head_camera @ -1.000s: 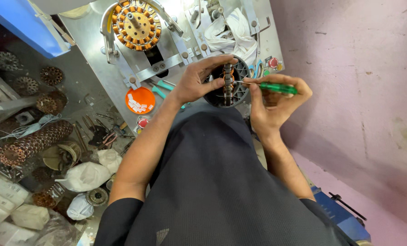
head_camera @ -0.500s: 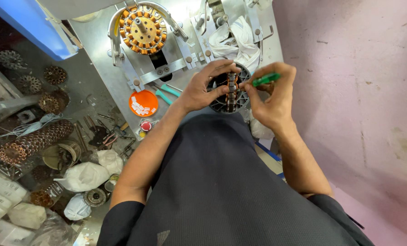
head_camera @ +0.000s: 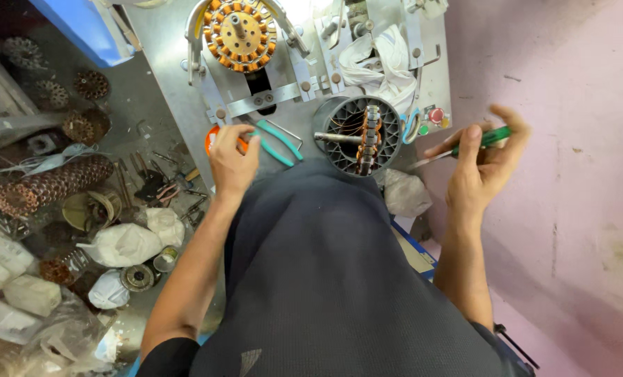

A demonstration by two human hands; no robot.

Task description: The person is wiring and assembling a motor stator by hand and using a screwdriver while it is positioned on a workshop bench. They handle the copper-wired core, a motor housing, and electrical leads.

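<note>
A dark round motor housing (head_camera: 357,134) with a copper-wound stator and a steel shaft stands on the metal bench just past my lap, with neither hand on it. My left hand (head_camera: 232,158) reaches over to an orange round object (head_camera: 214,139) beside teal-handled pliers (head_camera: 278,142), fingers curled on it. My right hand (head_camera: 484,166) is lifted out to the right over the pink floor and grips a green-handled screwdriver (head_camera: 493,137) whose tip points left.
A winding machine holds an orange-and-copper stator (head_camera: 239,33) at the top. White rags (head_camera: 376,57) lie behind the housing. To the left lie a stack of stators (head_camera: 50,184), cloth bundles (head_camera: 126,244) and small tools. A pink wall or floor (head_camera: 576,105) fills the right.
Both hands have left the motor housing: the left moved left to the orange object, the right swung out to the right with the screwdriver. The housing now stands alone.
</note>
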